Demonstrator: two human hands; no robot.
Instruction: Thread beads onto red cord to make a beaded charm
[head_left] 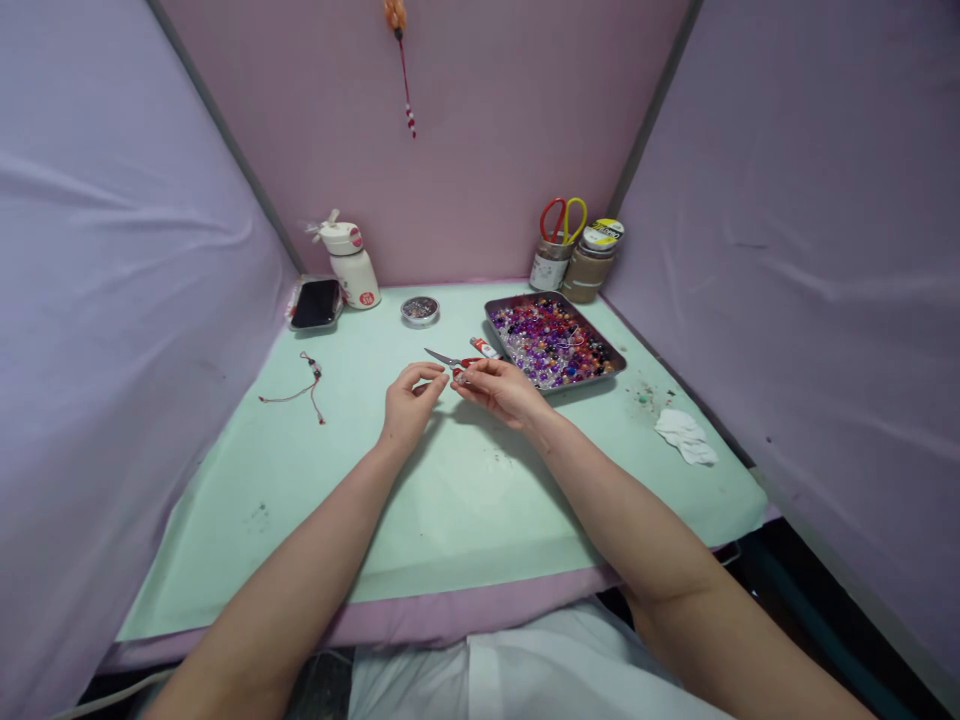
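Right grip [501, 390] pinches tiny glinting piece [462, 378] at six o'clock from scissors [445, 358]; left grip [412, 402] pinched, contents unclear. Slack fingers could drop piece; my reaching forward could nudge blade.

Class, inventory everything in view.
Fabric walls: three, purplish, around table
Cloth: one, pale green, tabletop
Ornament: one, orange and red, back wall
Bottle: one, white, back left
Phone: one, black, beside bottle
Dish: one, silvery, back centre
Open jar: one, clear, back right
Handle loops: two, red and yellow, in open jar
Lidded jar: one, brown, back right
Tray: one, dark, right
Beads: many, multicoloured, in tray
Scissors: one, red-handled, centre
Lighter, apparently: one, red, by tray
Beaded cord: one, red, left
Tissue: one, white, right
Left hand, right hand: one each, bare, centre
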